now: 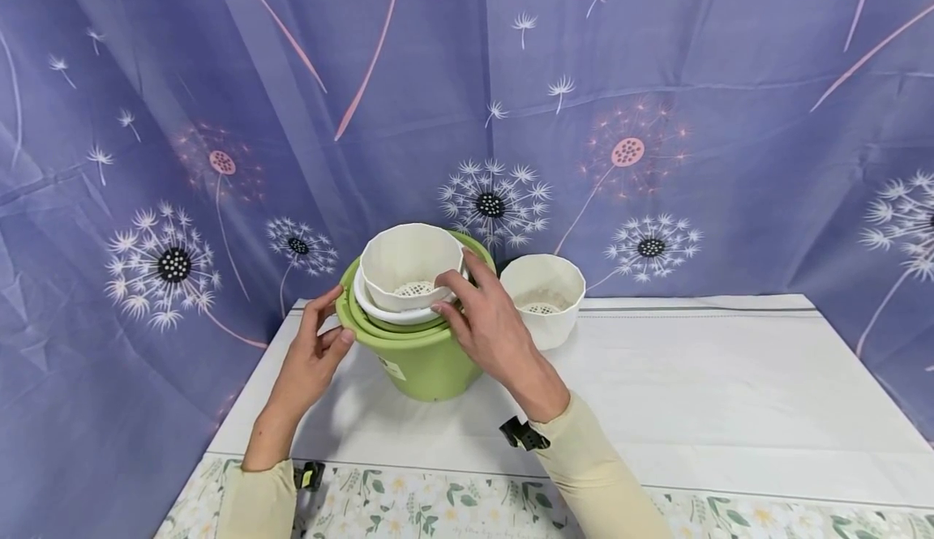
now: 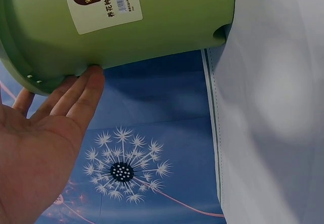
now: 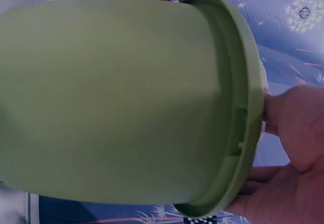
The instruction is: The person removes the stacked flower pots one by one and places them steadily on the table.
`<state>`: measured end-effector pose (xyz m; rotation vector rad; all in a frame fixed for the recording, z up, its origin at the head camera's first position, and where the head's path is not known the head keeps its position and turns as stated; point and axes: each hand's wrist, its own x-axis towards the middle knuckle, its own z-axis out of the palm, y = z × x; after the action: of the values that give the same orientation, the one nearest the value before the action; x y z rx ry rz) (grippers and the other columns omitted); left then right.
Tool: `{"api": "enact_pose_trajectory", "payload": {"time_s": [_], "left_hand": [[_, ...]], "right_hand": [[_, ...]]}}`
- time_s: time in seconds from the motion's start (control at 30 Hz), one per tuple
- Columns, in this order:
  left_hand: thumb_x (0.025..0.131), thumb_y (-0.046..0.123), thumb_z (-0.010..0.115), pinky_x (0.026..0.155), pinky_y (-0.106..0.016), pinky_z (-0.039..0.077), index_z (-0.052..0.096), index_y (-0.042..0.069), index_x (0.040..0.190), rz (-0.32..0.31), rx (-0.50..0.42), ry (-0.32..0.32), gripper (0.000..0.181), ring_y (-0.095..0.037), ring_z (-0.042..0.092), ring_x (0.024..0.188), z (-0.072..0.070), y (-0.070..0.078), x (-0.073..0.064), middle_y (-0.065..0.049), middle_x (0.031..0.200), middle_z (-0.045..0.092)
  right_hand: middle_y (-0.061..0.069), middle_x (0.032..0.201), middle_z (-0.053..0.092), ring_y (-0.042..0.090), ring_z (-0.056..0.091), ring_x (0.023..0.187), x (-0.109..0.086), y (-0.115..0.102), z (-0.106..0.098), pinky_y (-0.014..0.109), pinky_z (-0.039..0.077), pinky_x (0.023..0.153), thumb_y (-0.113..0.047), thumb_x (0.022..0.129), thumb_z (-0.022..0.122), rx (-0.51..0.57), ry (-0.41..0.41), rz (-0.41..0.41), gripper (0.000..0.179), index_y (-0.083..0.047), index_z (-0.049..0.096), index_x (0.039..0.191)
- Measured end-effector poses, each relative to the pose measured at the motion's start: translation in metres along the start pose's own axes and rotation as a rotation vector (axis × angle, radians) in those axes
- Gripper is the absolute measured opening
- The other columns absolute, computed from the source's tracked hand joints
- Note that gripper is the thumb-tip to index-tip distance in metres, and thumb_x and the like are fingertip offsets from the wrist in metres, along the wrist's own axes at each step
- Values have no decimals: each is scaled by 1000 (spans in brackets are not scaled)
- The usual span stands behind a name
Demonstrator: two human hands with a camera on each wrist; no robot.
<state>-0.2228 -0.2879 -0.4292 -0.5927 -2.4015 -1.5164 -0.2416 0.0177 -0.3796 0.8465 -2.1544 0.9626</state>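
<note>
A green flower pot with a paper label stands at the table's back left. Another green rim shows inside it, and two white pots are stacked within. The upper white flower pot has faceted walls and a perforated bottom; below it shows a rounded white rim. My left hand holds the green pot's rim from the left, fingers against its outer wall under the lip. From the right, my right hand pinches the upper white pot's wall, index fingertip inside it, thumb outside near the lower white rim.
Another faceted white flower pot stands on the table just right of the green pot, behind my right hand. A blue dandelion-patterned curtain hangs along the back and left. The white tablecloth has a floral front strip.
</note>
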Motion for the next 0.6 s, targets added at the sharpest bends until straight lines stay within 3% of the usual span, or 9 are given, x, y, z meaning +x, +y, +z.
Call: {"api": "enact_pose_trajectory", "payload": {"time_s": [0.23, 0.6], "left_hand": [[111, 6, 55, 99, -12, 49, 25, 19, 169, -1, 3, -3, 66, 3, 61, 124, 0, 1, 0, -22, 160, 41], [111, 5, 55, 99, -12, 49, 26, 17, 169, 4, 0, 1, 66, 4, 61, 123, 1, 1, 0, -24, 159, 41]], "right_hand": [[26, 148, 55, 41, 57, 134, 0, -2, 9, 53, 53, 106, -24, 100, 75, 27, 81, 45, 18, -10, 69, 109], [25, 150, 54, 41, 57, 136, 2, -2, 14, 51, 50, 111, -23, 98, 77, 43, 175, -4, 20, -7, 69, 107]]}}
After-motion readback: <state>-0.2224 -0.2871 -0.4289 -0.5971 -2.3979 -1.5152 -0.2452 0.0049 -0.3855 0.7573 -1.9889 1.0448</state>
